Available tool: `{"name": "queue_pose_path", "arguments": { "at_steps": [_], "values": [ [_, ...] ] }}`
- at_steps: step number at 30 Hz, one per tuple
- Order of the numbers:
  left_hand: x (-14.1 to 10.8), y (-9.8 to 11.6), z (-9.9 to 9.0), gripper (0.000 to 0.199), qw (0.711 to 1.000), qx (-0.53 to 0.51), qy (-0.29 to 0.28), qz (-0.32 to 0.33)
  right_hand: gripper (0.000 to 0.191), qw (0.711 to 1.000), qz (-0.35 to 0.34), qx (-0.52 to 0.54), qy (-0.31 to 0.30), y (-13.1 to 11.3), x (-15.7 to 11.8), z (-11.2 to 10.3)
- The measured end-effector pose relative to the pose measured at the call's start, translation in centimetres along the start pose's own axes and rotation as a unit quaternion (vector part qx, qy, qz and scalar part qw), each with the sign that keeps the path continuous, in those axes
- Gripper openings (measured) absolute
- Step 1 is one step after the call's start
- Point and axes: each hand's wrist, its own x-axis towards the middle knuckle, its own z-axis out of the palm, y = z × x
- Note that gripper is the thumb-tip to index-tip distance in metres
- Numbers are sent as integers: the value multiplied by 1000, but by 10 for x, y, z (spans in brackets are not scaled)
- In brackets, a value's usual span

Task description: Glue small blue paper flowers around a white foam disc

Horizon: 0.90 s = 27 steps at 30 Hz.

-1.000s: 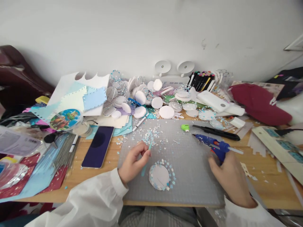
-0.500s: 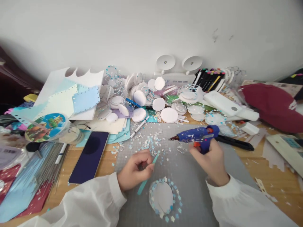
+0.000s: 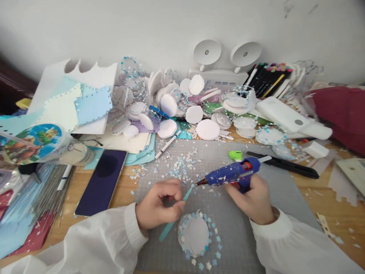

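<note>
Clock directions take the tip of the teal strip as centre, 12 pointing to the wall. At 6 o'clock, nearest the operator, a white disc (image 3: 196, 236) lies on the grey mat (image 3: 230, 239), edged with small stars; further stars arc outside its right-hand edge. At 8 o'clock, the left hand (image 3: 161, 204) pinches the teal strip (image 3: 168, 229) between thumb and fingers, its tip directed to 1 o'clock. At 3 o'clock, the right hand (image 3: 253, 198) is wrapped around the grip of the blue glue gun (image 3: 228, 175). The nozzle (image 3: 201, 182) is at the strip's tip; contact cannot be confirmed. The step in hand is judged to be applying glue to that tip. The next move calls for a steady strip, a small dose from the trigger, and a clean withdrawal of the nozzle, fingers kept clear of the hot end. At 11 o'clock, loose star pieces (image 3: 180, 166) are scattered within short reach. Between 2 and 3 o'clock lies a black cutter (image 3: 285, 166). Farthest, towards 12 o'clock, a heap of white discs (image 3: 169, 105) stands before a twin-head lamp (image 3: 218, 79).
</note>
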Motion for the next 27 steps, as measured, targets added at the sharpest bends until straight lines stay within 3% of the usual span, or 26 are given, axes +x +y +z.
{"name": "queue_pose_path", "arguments": {
  "at_steps": [9,16,27],
  "values": [
    [0,1,-1,27,1000,5,-2,0,22,1000,3,-20,3,1,-1,-2],
    [0,3,0,28,1000,20,0,-3,21,998,49,-31,-14,-3,0,-3],
    [1,3,0,28,1000,10,2,-5,21,999,37,-32,-10,-1,-1,-2]
  ]
}}
